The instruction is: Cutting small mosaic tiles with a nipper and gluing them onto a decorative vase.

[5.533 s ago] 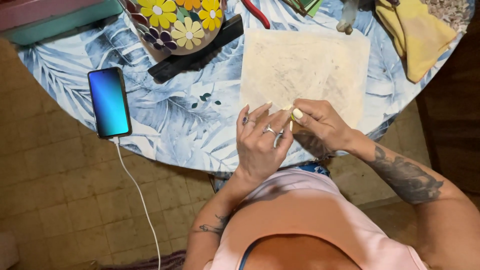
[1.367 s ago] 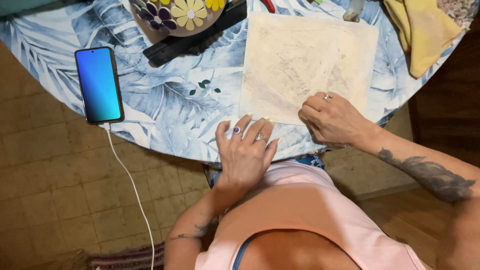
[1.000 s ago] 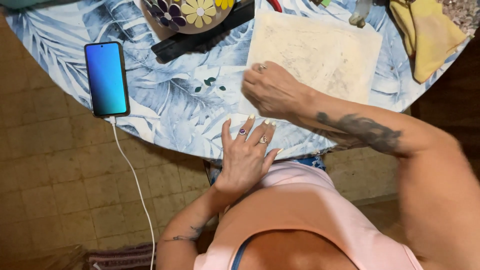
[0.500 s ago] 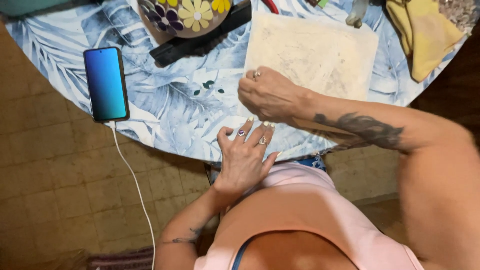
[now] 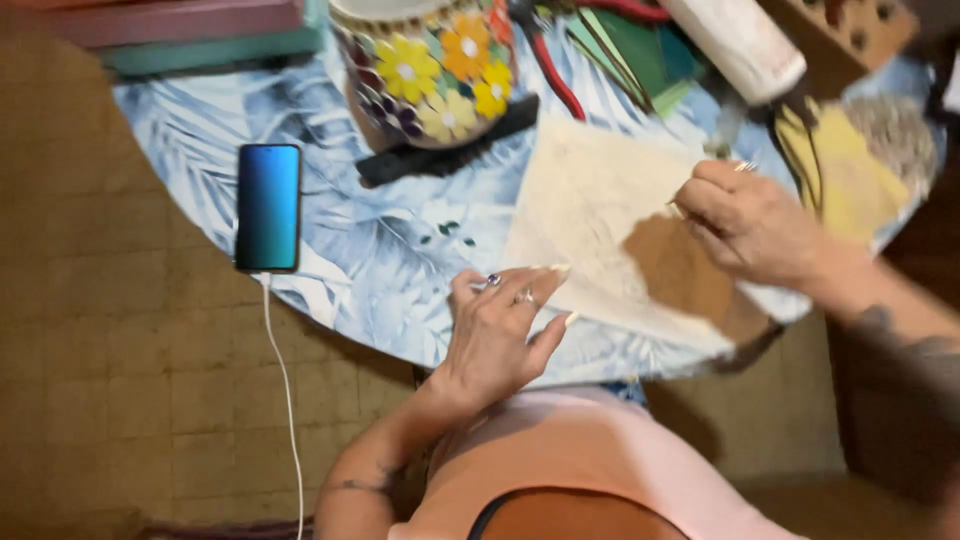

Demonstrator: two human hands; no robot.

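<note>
Head view: my left hand [image 5: 500, 335] lies flat, palm down, on the round table [image 5: 400, 260] near its front edge, fingers spread and loosely extended, gripping nothing; the fingertips [image 5: 555, 270] rest at the lower left edge of the pale square sheet [image 5: 590, 210]. The sheet lies flat on the leaf-patterned blue cloth, right of centre, with one corner reaching the table edge in front of me. My right hand [image 5: 755, 225] is raised over the right side of the sheet, casting a shadow on it; the fingers are curled inward and pinched together, but motion blur prevents me from telling whether anything is held between them. A ring shows on that hand, and two on my left. Just behind my right hand stands a white cylindrical object [image 5: 735, 45], tilted, and to the right of the hand lies a yellow cloth [image 5: 845, 175], close beside it. At the rear centre of the table stands a mosaic pot [image 5: 430, 70] with yellow and orange flowers, set on a black flat bar [image 5: 445, 150]. Red-handled pliers [image 5: 550, 60] lie just right of the pot, next to green sheets [image 5: 625, 50]. On the left part of the table a phone [image 5: 268, 205] lies face up with a lit blue screen, well apart from both hands; a white cable [image 5: 285, 400] runs from its near end down past the table edge over the tiled floor [image 5: 120, 380]
</note>
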